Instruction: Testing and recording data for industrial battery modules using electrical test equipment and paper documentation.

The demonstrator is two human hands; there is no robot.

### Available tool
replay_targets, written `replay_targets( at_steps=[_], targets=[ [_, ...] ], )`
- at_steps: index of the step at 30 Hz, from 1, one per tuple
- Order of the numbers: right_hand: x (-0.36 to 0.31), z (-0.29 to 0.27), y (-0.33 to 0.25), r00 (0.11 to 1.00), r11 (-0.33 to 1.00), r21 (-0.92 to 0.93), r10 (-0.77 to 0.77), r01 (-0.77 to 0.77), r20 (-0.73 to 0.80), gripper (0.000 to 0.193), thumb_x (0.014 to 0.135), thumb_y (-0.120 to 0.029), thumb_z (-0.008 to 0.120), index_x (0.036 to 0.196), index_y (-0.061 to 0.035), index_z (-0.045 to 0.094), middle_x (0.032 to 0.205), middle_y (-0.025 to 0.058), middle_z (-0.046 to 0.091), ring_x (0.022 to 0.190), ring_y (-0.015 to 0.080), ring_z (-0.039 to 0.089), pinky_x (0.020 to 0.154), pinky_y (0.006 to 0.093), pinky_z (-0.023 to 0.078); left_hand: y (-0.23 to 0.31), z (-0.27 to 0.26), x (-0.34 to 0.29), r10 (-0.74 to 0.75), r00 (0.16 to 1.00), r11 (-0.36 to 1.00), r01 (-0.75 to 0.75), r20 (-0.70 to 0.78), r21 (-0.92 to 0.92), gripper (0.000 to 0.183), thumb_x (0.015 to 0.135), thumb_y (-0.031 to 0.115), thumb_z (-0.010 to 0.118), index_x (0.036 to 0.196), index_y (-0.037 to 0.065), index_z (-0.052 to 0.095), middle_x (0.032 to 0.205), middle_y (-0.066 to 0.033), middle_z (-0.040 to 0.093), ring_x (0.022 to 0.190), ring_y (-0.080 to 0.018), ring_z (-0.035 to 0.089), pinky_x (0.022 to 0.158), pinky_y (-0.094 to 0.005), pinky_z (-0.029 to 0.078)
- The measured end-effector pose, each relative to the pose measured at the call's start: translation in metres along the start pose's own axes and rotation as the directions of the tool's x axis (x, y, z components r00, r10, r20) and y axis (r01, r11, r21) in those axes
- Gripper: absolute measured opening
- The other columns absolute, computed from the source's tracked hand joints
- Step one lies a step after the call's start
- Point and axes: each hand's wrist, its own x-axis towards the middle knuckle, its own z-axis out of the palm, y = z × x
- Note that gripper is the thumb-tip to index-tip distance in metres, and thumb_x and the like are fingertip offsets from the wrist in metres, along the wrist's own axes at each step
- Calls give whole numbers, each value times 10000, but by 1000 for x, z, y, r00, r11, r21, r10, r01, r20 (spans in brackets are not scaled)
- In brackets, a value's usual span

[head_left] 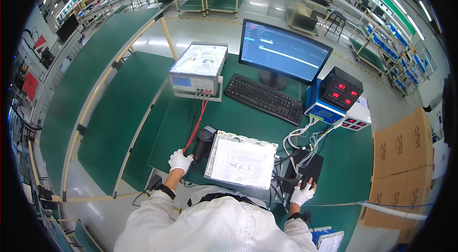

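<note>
My left hand [180, 161], in a white glove, is closed on red test leads [195, 129] that run down from a bench instrument [193, 81]. Just right of it a black handheld scanner [204, 142] leans against a white-edged flat unit [273, 152] with a printed sheet [242, 162] on top. My right hand [302, 194], gloved with bare fingertips, rests at the near edge of a black mouse pad [312, 166]. Its fingers are spread, beside the ends of a bundle of white and black cables [305, 143]. Whether a fingertip touches a cable end is too small to tell.
A monitor [285, 51] and black keyboard [263, 99] stand at the back of the green table [229, 118]. Boxes with red digits [341, 89] sit at the right. Brown cartons [398, 166] stand beyond the right edge; a framed green bench [114, 104] lies left.
</note>
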Motion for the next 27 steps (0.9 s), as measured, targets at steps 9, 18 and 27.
replay_targets(
  at_steps=[9, 18, 27],
  targets=[
    [2, -13, -5, 1000, 1000, 13, 15, -15, -24, 664, 705, -134, 727, 1326, -171, 497, 1324, 224, 413, 1178, 412, 437, 968, 498, 360, 7, -5, 7, 70, 927, 988, -116, -367, -105, 545, 711, 178, 696, 1227, 111, 530, 1190, -159, 543, 1132, -342, 507, 949, -463, 416],
    [-3, -8, -4, 998, 997, 53, 55, -57, 32, 567, 692, -130, 738, 1227, -223, 574, 1298, 196, 418, 1155, 396, 430, 957, 489, 371, 75, -14, -2, 162, 984, 928, -127, 72, -351, 901, 672, 104, 704, 1457, 59, 265, 1176, -230, 604, 1067, -378, 592, 896, -418, 480],
    [2, -19, -13, 997, 993, 90, 73, -77, 39, 546, 690, -139, 734, 1213, -205, 591, 1284, 202, 429, 1148, 399, 429, 954, 493, 370, 44, -21, 11, 156, 987, 635, -129, -38, -761, 472, 615, 29, 709, 1078, 14, 617, 870, -153, 674, 790, -279, 649, 717, -380, 502]
  ],
)
